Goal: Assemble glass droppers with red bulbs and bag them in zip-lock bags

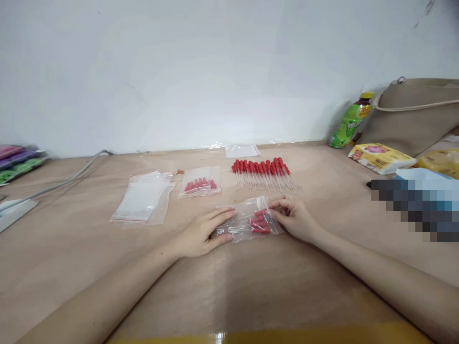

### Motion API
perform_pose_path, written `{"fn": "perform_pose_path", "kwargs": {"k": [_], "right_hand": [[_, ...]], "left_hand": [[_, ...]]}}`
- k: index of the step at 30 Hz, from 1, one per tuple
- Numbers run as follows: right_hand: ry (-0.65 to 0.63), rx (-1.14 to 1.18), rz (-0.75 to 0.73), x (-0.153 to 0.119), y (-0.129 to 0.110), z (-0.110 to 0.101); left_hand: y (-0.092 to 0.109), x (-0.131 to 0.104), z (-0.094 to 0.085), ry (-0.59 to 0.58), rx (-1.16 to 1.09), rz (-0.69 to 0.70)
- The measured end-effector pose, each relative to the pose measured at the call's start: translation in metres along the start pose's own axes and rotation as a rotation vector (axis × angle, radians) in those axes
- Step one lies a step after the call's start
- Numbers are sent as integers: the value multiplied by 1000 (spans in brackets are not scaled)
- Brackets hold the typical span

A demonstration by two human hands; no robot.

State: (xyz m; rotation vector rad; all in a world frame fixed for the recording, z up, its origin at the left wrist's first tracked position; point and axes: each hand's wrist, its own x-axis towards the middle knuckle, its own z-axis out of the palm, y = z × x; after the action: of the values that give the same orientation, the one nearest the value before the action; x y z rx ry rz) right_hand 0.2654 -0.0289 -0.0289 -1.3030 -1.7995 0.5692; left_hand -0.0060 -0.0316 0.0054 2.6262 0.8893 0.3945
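Observation:
A clear zip bag lies flat on the table in front of me. Red bulbs of droppers show at its right end. My left hand rests on the left end of the bag, fingers stretched and thumb apart. At the right end, my right hand pinches the bag's edge beside the red bulbs. Behind the bag, a row of red-topped glass droppers is spread out. Another zip bag with several red bulbs in it lies to the left of that row.
Flat white zip bags are stacked at the left, and a white piece lies by the wall. A grey cable and colourful packs sit far left. On the right are a green bottle, tissue pack and beige bag.

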Motion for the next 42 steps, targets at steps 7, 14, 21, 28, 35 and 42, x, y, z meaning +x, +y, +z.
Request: {"fn": "perform_pose_path", "kwargs": {"k": [7, 14, 21, 28, 35, 42], "right_hand": [[-22, -187, 14, 3, 3, 0], [-271, 48, -160, 7, -3, -10], [-255, 40, 158, 29, 13, -35], [177, -478, 179, 104, 23, -40], [-2, -761, 268, 149, 10, -26], [-10, -648, 278, 161, 8, -34]], "left_hand": [[0, 0, 0, -8, 33, -11], [-2, -1, 2, 0, 32, 0], [-6, 0, 2, -59, 53, -15], [-1, 2, -2, -138, 119, -2], [2, 1, -3, -144, 133, -10], [2, 2, -4, -144, 133, -17]]}}
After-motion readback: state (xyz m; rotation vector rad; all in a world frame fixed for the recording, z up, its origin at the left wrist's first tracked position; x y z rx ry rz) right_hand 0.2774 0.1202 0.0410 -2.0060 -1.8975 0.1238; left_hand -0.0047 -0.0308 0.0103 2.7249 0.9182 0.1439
